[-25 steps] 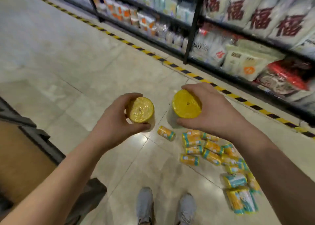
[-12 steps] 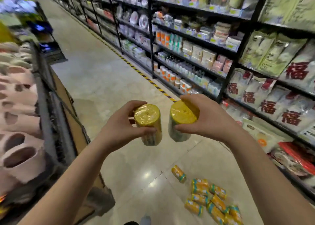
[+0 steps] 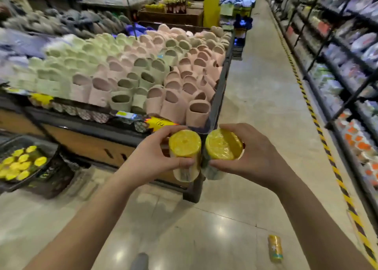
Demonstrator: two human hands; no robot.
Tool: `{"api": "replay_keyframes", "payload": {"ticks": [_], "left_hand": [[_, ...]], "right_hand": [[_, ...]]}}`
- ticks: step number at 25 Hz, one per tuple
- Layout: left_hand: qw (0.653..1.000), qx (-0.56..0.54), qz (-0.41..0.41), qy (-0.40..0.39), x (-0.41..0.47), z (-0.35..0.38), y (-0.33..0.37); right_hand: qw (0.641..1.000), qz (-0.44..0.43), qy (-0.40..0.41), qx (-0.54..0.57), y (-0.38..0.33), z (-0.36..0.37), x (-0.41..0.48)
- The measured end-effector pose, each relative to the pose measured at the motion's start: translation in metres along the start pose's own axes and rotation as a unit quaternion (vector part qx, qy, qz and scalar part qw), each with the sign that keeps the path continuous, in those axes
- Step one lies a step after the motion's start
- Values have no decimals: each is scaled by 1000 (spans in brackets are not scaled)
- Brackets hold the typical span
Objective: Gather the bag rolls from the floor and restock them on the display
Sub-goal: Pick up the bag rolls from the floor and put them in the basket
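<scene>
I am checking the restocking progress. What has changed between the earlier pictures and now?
The person turned left: the slipper display and a basket of yellow rolls came into view, and the floor pile left it, except one floor roll. Unchanged: left hand keeps its grip on the left roll, right hand on the right roll.

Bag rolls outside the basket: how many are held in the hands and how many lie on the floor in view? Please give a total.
Held rolls: 2, left roll in left hand, right roll in right hand.
Floor roll: 1.
Total: 3.
</scene>
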State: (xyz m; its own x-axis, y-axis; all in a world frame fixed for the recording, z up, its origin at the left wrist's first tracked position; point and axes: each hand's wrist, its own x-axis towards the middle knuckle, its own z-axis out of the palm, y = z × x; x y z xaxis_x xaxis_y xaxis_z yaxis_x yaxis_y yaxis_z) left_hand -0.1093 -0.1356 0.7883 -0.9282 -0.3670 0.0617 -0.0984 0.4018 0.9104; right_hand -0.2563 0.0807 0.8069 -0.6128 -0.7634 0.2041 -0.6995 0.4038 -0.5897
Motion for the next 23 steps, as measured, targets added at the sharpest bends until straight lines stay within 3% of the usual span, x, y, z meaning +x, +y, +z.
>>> {"api": "replay_keyframes", "payload": {"ticks": [6, 14, 23], "left_hand": [[982, 15, -52, 180, -115, -178, -70], [946, 36, -139, 292, -244, -387, -167], [904, 28, -201, 377, -234, -521, -270]], "right_hand": [[985, -142, -98, 17, -164, 143, 84], [959, -205, -185, 71, -357, 332, 160], [931, -261, -247, 59, -456, 478, 295]]}}
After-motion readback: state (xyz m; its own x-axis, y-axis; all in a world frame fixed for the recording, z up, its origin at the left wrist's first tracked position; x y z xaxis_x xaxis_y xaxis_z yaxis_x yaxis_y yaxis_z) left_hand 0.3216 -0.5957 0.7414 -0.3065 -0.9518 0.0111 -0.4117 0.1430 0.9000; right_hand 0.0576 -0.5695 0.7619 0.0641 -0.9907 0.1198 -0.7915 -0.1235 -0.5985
